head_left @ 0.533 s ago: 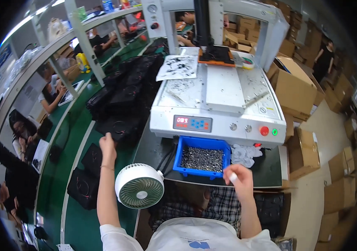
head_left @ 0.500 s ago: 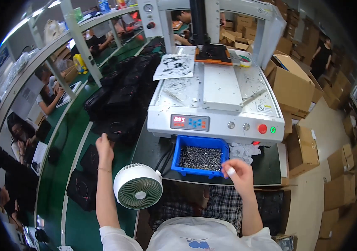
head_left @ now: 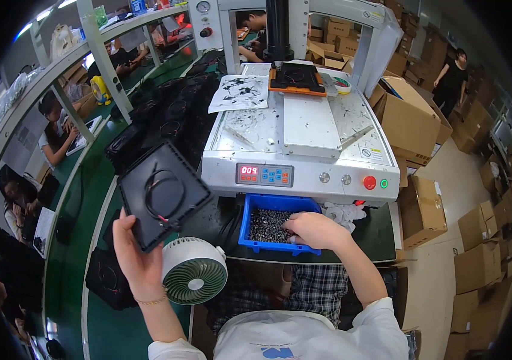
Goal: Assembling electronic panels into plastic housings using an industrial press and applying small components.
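My left hand (head_left: 137, 255) grips the lower corner of a black square plastic panel (head_left: 139, 198), lifted and tilted above the bench. A coiled black cable with a small red-tipped end lies on the panel's face. My right hand (head_left: 319, 231) reaches into a blue plastic bin (head_left: 246, 225), its fingers bent together among many small dark metal parts (head_left: 269, 223). What those fingertips hold, if anything, is hidden. Just right of my left hand stands a round white fan (head_left: 195, 273). More black panels (head_left: 109, 270) lie on the green bench beyond and beside my left forearm.
Behind the bin stands a white bench machine (head_left: 322, 174) with buttons and a lit display. An orange fixture (head_left: 298, 92) on its slide carries a black panel. Cardboard boxes (head_left: 409, 120) stand at the right. Other people work along the left bench; one person (head_left: 451, 84) stands far right.
My left hand has picked up a black panel from the bench and brought it nearer, tilted. My right hand has moved from the bin's right edge into the small parts.
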A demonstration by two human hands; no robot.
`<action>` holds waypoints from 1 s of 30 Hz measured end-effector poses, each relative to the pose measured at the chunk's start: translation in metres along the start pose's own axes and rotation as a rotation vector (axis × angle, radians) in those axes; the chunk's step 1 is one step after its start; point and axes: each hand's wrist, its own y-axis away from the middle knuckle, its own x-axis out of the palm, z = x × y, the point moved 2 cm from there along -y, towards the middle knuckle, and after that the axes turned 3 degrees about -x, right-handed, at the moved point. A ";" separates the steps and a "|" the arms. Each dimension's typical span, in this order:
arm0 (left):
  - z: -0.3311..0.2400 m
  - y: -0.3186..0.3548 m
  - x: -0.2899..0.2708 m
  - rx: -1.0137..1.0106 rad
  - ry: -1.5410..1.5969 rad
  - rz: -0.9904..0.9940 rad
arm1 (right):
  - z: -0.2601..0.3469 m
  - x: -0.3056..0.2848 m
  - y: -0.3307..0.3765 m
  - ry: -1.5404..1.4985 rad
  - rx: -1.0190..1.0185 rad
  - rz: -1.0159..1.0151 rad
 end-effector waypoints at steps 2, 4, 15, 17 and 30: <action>0.014 0.009 0.022 -0.020 0.002 -0.015 | 0.000 -0.005 -0.007 -0.131 -0.035 0.019; 0.027 0.017 0.034 -0.088 0.065 -0.012 | 0.000 -0.006 -0.012 -0.264 -0.064 0.037; 0.069 0.020 0.028 -0.412 0.224 0.098 | -0.006 0.018 -0.026 -0.388 -0.254 -0.129; 0.071 0.019 0.027 -0.428 0.203 0.144 | -0.008 0.015 -0.025 -0.396 -0.227 -0.095; 0.096 0.031 0.033 -0.390 -0.148 -0.046 | -0.004 -0.018 0.034 -1.081 -0.175 -0.618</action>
